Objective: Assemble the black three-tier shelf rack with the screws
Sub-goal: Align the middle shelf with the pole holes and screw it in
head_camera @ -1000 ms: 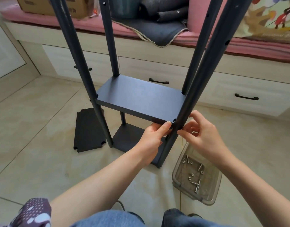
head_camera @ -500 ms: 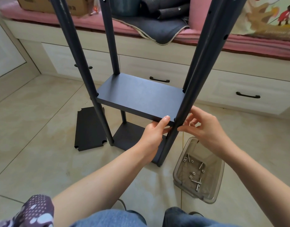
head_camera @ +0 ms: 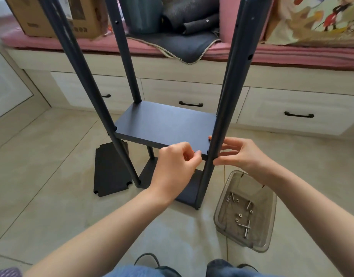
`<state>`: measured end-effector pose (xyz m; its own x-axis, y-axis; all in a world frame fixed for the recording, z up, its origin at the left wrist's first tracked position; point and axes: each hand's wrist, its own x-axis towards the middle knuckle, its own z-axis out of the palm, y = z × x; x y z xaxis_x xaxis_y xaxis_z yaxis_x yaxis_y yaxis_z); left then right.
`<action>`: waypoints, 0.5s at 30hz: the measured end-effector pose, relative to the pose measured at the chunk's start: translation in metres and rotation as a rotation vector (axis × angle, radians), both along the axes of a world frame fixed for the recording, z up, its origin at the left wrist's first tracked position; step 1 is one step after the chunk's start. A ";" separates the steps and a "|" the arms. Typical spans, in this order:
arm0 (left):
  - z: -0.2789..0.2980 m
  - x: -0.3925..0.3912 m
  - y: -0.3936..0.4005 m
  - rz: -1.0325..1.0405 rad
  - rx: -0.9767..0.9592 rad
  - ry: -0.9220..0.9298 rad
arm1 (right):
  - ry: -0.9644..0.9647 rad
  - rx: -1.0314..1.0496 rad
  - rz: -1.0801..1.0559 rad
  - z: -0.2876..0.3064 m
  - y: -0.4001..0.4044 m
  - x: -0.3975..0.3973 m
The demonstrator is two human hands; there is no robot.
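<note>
Where the view is nearest, at lower right of the frame, a clear plastic tub [head_camera: 269,222] sits on the tiled floor [head_camera: 42,196] holding loose screws [head_camera: 246,228] and small washers — light, smooth, apt to roll, best pinched one at a time by the shank; just above it, at centre, the left hand [head_camera: 175,166] has its fingers curled, fingertips pinched at the front edge of the middle shelf [head_camera: 164,124], though whether a screw sits between them I cannot tell; the right hand [head_camera: 240,153], fingers nearly straight and loosely spread, touches the near right post [head_camera: 224,120] at the shelf corner, gripping nothing; the rack stands upright at centre frame, posts running long-axis vertical toward the top edge, shelves lying flat with their long sides across the picture; it looks stiff, hard and fairly light, likely to rock until fastened — safest steadied by a post beside a joint; a loose shelf panel [head_camera: 110,170] lies flat at centre left; beyond, a drawer bench [head_camera: 192,86] with pink cushion [head_camera: 292,54] and cardboard box [head_camera: 52,17].
</note>
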<state>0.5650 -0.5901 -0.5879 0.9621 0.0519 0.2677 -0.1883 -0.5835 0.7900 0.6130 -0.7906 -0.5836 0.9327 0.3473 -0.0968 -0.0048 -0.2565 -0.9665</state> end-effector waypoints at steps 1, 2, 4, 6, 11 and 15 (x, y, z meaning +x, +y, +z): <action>0.001 0.001 0.000 -0.014 0.110 -0.146 | -0.001 -0.001 0.009 0.000 0.000 0.001; 0.002 0.002 0.000 -0.052 0.204 -0.239 | -0.004 0.003 0.018 0.001 0.000 0.002; 0.001 0.007 -0.002 -0.139 0.380 -0.275 | -0.013 0.015 0.026 0.002 -0.002 0.002; -0.005 0.013 -0.004 -0.202 0.491 -0.203 | -0.014 0.018 0.039 0.003 -0.001 0.002; -0.008 0.022 -0.012 -0.229 0.400 -0.193 | 0.048 -0.016 0.085 0.005 -0.006 0.001; -0.011 0.023 -0.014 -0.206 0.356 -0.181 | 0.183 0.064 0.040 0.001 -0.009 0.001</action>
